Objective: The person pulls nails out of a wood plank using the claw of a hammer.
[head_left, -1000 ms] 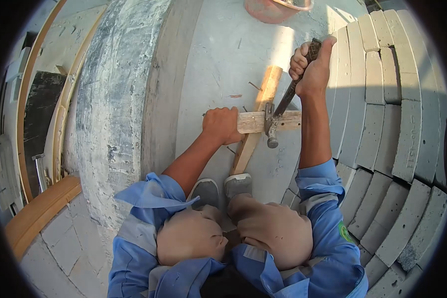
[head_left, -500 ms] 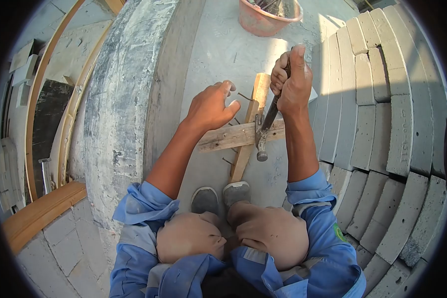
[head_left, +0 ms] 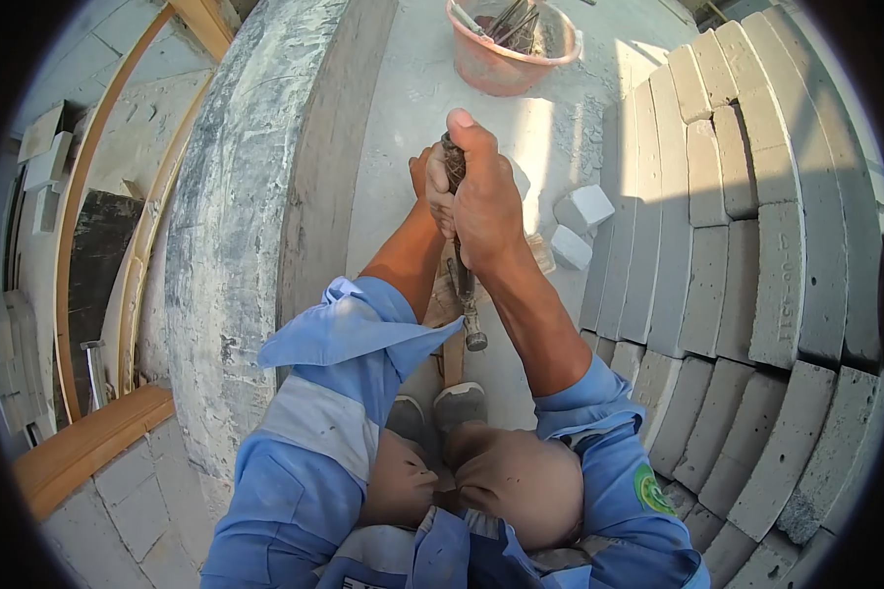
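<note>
In the head view, the right hand (head_left: 487,201), at the centre of the frame, has its fingers wrapped around the handle of a hammer (head_left: 466,283), whose head points down over a wooden strip (head_left: 453,361). The left hand (head_left: 419,171) is mostly hidden behind it, so I cannot tell how its fingers stand; a reddish bucket (head_left: 501,75) sits at upper centre, with stacked grey blocks (head_left: 722,285) at right.

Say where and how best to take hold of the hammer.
Hammer: by the handle's dark, textured end, probably from the right. The handle is long and slim, with the bulky head at the opposite end; the left forearm crowds the left side. The right grip wraps that textured end, thumb up.
</note>
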The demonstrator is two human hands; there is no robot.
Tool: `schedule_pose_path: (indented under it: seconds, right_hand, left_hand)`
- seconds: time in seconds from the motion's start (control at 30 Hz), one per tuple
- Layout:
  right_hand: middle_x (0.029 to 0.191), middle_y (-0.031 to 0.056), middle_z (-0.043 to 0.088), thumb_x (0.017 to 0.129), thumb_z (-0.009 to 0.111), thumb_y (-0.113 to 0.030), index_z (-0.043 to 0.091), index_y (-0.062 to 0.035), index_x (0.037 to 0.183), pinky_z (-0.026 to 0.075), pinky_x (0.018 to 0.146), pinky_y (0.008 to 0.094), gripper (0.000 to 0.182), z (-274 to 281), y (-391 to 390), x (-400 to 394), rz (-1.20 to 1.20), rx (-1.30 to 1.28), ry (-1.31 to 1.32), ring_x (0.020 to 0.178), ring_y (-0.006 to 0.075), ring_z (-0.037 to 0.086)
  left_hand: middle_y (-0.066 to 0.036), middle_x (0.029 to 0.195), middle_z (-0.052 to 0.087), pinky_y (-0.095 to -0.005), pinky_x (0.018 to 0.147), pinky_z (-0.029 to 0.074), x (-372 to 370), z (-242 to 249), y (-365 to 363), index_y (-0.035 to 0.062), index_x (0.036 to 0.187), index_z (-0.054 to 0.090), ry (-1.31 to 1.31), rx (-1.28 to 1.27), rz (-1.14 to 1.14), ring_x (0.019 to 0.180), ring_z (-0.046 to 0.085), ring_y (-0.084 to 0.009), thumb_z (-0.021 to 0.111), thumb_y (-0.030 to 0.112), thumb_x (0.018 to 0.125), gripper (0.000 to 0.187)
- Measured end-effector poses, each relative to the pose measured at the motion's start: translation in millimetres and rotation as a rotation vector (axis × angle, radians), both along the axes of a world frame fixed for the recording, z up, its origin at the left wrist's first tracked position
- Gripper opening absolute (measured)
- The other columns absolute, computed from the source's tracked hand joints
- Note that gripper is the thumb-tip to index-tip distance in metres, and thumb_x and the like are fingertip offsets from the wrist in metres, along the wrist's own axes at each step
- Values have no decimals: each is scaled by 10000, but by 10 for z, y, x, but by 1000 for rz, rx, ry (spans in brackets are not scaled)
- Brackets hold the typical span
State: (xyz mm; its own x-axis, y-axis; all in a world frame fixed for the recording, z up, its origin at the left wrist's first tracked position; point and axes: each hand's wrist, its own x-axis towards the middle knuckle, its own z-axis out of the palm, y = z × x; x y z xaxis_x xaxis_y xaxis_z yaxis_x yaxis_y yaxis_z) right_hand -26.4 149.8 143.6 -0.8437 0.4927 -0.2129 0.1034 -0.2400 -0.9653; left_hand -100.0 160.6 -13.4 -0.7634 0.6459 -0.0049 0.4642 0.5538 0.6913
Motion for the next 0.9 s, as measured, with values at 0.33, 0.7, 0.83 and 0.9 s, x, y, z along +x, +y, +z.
schedule_pose_path:
  seconds: [0.33,0.7,0.83,0.9]
  right_hand:
    - [559,27,415,980,481,-538,451,-40,627,340,565,329,611,-237,-264,494,230,451,147,568,130,393]
    - [508,-25,300,969,372,-634,363,-151,661,314,421,300,574,-329,850,-30,-309,-339,-37,407,125,305]
    - [513,-25,285,977,387,-607,353,-151,669,297,417,298,551,-371,753,-100,-250,-404,21,415,112,290]
    - [515,-24,282,978,401,-597,351,-148,671,289,411,294,546,-309,617,-216,-175,-372,5,414,112,288]
  left_hand:
    - [-218,1028,717,-473,861,539,-392,-240,176,15,1060,704,-97,-357,67,981,691,-381,640,290,855,349]
    - [-150,803,720,-427,764,547,-263,135,-52,63,858,717,-191,-54,-29,804,698,-325,770,444,764,396]
    - [-154,724,681,-415,680,525,-360,82,-291,42,870,714,-115,26,4,708,673,-287,755,431,730,415]
    - [-146,757,700,-418,710,536,-378,100,-360,59,847,713,-127,-14,14,747,686,-293,761,434,722,397]
